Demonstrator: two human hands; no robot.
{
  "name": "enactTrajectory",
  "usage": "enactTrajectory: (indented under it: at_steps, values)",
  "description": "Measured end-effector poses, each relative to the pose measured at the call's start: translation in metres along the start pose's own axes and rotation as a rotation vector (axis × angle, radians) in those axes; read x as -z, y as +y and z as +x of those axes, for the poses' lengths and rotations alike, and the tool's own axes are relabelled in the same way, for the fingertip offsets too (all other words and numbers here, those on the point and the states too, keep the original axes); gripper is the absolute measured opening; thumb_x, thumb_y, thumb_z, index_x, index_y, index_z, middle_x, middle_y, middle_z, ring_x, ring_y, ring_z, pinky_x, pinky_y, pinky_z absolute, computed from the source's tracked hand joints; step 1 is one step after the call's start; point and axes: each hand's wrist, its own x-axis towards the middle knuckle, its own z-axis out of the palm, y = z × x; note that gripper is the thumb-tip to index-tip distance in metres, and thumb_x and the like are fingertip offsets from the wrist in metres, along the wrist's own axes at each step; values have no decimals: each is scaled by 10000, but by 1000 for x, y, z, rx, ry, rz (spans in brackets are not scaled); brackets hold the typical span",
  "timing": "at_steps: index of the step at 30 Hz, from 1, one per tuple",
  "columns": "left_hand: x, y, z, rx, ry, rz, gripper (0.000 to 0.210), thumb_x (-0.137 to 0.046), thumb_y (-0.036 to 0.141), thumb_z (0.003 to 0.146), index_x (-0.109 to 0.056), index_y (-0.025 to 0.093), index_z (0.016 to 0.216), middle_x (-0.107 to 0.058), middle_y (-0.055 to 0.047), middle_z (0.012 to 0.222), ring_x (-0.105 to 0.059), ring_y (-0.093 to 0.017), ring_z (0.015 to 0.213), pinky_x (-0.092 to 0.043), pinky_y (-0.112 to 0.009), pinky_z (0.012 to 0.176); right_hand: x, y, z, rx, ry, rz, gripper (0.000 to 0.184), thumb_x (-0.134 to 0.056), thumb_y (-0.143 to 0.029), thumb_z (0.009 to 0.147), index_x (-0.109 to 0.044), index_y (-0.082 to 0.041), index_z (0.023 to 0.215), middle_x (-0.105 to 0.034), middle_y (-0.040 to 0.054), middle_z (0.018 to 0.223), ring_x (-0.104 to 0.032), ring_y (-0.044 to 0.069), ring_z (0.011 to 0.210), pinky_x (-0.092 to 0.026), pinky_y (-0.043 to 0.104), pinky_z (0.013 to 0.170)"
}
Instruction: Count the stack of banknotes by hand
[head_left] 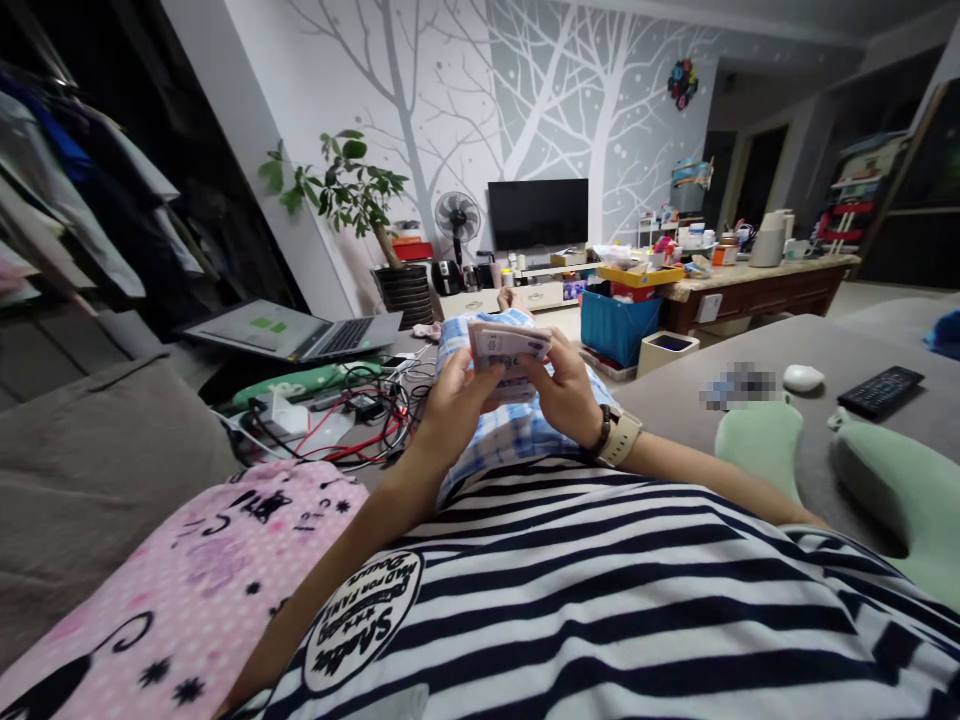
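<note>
Between my two hands, above my lap, is a small stack of banknotes [511, 342], pale with purplish and dark print. My left hand [456, 398] grips its left side, with the thumb lying across the front. On the other side my right hand [568, 392] pinches the right edge, its thumb also on the face of the notes. Most of the fingers behind the stack are hidden. A beige-strapped watch [621, 438] and a dark bracelet sit on my right wrist. Blue-and-white checked cloth [499, 440] covers my legs below the hands.
Left of me lie an open laptop [337, 338], tangled cables [375, 410] and a pink patterned cushion [225, 560]. On the right are green neck pillows [892, 480], a white mouse [802, 378] and a black remote [881, 392]. Ahead stands a blue bin [616, 325] beside a cluttered table [750, 290].
</note>
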Motion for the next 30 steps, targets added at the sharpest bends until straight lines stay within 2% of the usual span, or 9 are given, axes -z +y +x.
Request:
enactTrajectory:
  at_steps: [3,6,10,13,16,20,25,30]
  values:
    - [-11,1,-9,80,-63,-85,658,-1079,646,840,-898,259,1340,-934,-94,1278,-887,-346,1162,-731,-349,795,3,-2,-4,75,-31,-48,352,-718,-562,1277,-932,-284,1302,-843,126,1247,-761,335,1182,-724,551,1157]
    - [-15,-6,-6,95,-95,-249,572,-1090,583,851,-903,235,1265,-953,-101,1226,-911,-329,1138,-787,-401,886,1,-2,-5,40,-46,0,322,-745,-538,1255,-939,-281,1255,-855,116,1223,-757,326,1160,-721,541,1155]
    - [-15,-22,6,103,-114,-341,511,-1118,517,845,-911,219,1205,-969,-110,1192,-939,-321,1091,-817,-428,913,-4,6,-5,-142,-46,157,378,-863,-638,1158,-951,-276,1220,-894,105,1245,-780,333,1197,-704,512,1142]
    - [-16,-32,11,132,-112,-315,487,-1118,577,876,-907,228,1143,-977,-122,1177,-963,-383,1184,-836,-476,962,-5,11,-3,-308,-22,279,563,-952,-789,1038,-948,-256,1219,-923,101,1266,-793,344,1224,-695,494,1127]
    - [-18,-36,10,144,-111,-277,504,-1135,633,871,-900,234,1070,-979,-135,1142,-956,-436,1301,-844,-507,1013,-2,7,-1,-397,-16,310,695,-990,-908,939,-942,-244,1139,-927,91,1211,-790,343,1204,-693,476,1092]
    - [-20,-39,7,110,-104,-293,530,-1149,638,865,-904,220,1080,-982,-153,1128,-962,-443,1292,-842,-514,1028,1,-6,3,-389,29,295,752,-972,-993,893,-907,-249,981,-904,79,1143,-780,330,1158,-679,453,1044]
    - [-20,-40,6,101,-146,-286,604,-1170,603,819,-940,194,1199,-984,-176,1179,-975,-429,1194,-846,-490,950,0,-15,4,-406,12,326,785,-975,-1025,862,-888,-251,965,-828,42,951,-711,274,974,-644,408,892]
    - [-18,-39,5,115,-151,-254,547,-1143,614,858,-945,187,1138,-983,-187,1173,-976,-430,1187,-850,-536,996,-1,-15,4,-400,21,323,820,-951,-1054,858,-868,-241,922,-818,46,939,-696,265,954,-631,409,885]
